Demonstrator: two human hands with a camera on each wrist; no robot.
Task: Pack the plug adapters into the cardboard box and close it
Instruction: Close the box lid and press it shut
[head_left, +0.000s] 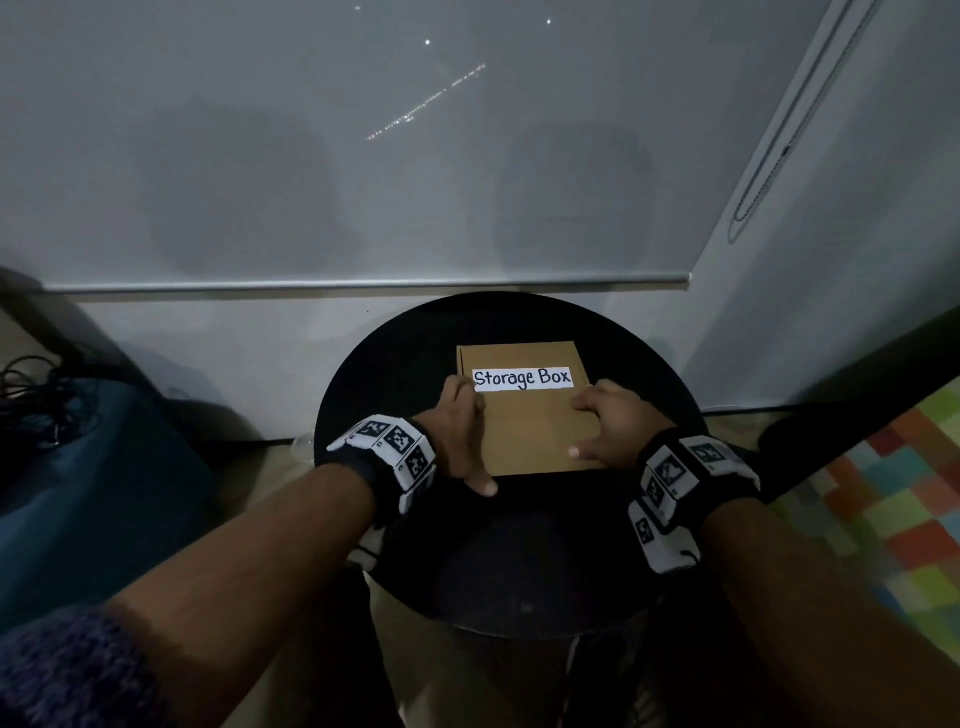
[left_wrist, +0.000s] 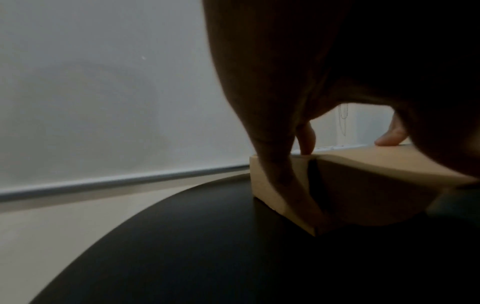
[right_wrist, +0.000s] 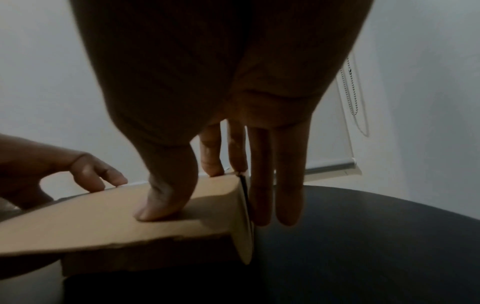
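Observation:
The brown cardboard box (head_left: 530, 441) with a white "Storage Box" label (head_left: 522, 378) lies on the round black table (head_left: 395, 374), its lid down. My left hand (head_left: 467, 436) lies over the box's left edge, with fingertips (left_wrist: 307, 144) on the lid, one finger running down the side wall and the thumb at the front corner. My right hand (head_left: 597, 426) presses its thumb (right_wrist: 161, 205) flat on the lid (right_wrist: 91, 222), while its straight fingers (right_wrist: 288, 185) hang down along the right side flap. No plug adapters show in any view.
A blue bag (head_left: 93, 493) with dark cables on it sits on the floor to the left. A mat of coloured squares (head_left: 893, 499) covers the floor at the right. Behind the table hang a grey roller blind (head_left: 363, 156) and its bead chain (right_wrist: 355, 92).

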